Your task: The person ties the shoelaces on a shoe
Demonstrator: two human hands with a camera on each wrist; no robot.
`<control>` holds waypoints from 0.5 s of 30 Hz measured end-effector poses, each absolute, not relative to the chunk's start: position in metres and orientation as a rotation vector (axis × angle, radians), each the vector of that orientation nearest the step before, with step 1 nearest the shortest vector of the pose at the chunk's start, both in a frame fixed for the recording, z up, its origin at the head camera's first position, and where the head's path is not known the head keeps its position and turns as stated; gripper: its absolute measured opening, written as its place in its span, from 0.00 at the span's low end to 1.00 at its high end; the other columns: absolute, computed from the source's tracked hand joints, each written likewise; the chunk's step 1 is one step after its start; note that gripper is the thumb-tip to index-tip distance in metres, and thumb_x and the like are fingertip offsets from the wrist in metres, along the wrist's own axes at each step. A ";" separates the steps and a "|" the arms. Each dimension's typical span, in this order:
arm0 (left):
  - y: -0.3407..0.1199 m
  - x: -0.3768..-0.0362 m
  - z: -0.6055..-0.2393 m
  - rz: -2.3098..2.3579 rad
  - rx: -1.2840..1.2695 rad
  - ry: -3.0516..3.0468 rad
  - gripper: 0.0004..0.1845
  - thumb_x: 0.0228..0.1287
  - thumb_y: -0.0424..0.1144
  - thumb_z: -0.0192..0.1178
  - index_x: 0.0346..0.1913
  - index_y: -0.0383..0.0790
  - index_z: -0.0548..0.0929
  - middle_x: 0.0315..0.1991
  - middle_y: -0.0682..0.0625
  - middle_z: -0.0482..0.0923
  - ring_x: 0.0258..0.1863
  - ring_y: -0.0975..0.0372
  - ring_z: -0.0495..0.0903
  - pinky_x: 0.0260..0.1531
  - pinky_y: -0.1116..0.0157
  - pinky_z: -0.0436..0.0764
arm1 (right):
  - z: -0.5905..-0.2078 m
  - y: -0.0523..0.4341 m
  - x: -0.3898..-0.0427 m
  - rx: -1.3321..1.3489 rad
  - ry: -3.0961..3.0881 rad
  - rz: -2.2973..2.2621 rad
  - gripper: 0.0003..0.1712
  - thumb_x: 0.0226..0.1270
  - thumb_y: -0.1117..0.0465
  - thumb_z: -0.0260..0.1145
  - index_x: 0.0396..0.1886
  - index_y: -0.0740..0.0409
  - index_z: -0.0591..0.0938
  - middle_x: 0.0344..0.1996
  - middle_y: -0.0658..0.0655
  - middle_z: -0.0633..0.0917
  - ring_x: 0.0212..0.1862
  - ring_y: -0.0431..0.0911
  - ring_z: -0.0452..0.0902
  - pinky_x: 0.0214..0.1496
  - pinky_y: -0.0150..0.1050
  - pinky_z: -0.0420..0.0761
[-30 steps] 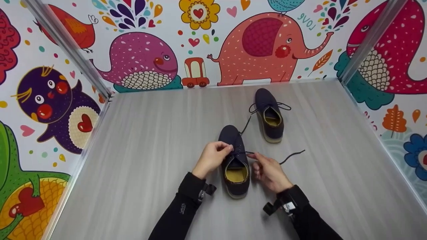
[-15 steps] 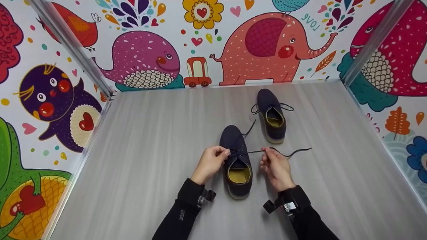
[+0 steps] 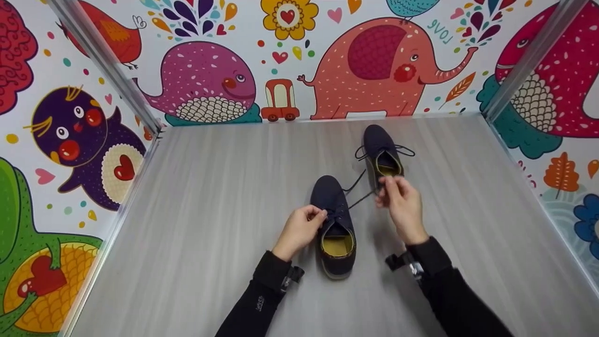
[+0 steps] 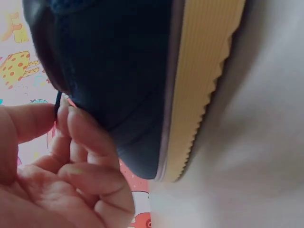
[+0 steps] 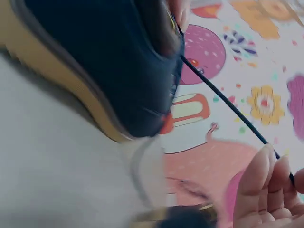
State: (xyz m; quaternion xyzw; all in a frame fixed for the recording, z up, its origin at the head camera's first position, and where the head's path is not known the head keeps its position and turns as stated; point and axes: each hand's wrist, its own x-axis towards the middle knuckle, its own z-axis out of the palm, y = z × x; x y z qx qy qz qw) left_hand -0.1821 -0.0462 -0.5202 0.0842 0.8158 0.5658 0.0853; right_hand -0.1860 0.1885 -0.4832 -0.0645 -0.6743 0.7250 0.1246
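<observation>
A navy lace-up shoe [image 3: 334, 224] with a yellow lining and tan sole stands on the grey table [image 3: 210, 210], toe away from me. My left hand [image 3: 299, 229] pinches a lace at the shoe's left eyelets; in the left wrist view the thumb and fingers [image 4: 66, 128] squeeze a thin dark lace beside the navy shoe [image 4: 118, 71]. My right hand [image 3: 402, 206] pinches the other dark lace [image 3: 360, 200] and holds it taut up and to the right; the right wrist view shows that lace [image 5: 228, 104] stretched from the shoe [image 5: 109, 61] to the fingertips [image 5: 270, 166].
A second navy shoe [image 3: 381, 154], laces loose, stands farther back, partly behind my right hand. Cartoon-animal walls [image 3: 290, 56] enclose the table on the left, back and right, with metal corner posts [image 3: 105, 70].
My right hand has risen from beside the shoe's right side up and away toward the far shoe, drawing its lace taut. My left hand has stayed at the eyelets.
</observation>
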 end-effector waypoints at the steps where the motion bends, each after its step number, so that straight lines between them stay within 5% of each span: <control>1: -0.046 -0.182 -0.520 1.683 0.254 2.437 0.11 0.72 0.42 0.59 0.33 0.39 0.83 0.24 0.55 0.75 0.24 0.64 0.73 0.26 0.67 0.72 | -0.476 0.185 -0.193 -0.091 -2.025 2.013 0.17 0.77 0.59 0.57 0.43 0.72 0.80 0.24 0.59 0.79 0.24 0.46 0.79 0.28 0.36 0.82; 9: -0.047 -0.182 -0.519 1.630 0.261 2.461 0.12 0.73 0.44 0.58 0.34 0.40 0.83 0.24 0.55 0.76 0.22 0.64 0.72 0.25 0.66 0.71 | -0.441 0.141 -0.241 0.671 -2.563 1.225 0.11 0.77 0.61 0.59 0.35 0.61 0.82 0.25 0.52 0.80 0.24 0.43 0.75 0.28 0.37 0.75; 15: -0.048 -0.183 -0.519 1.606 0.268 2.470 0.12 0.74 0.44 0.57 0.34 0.41 0.83 0.24 0.55 0.76 0.22 0.64 0.72 0.25 0.67 0.70 | -0.441 0.114 -0.254 0.921 -2.816 0.979 0.13 0.76 0.56 0.60 0.46 0.59 0.86 0.27 0.52 0.84 0.26 0.42 0.75 0.31 0.39 0.75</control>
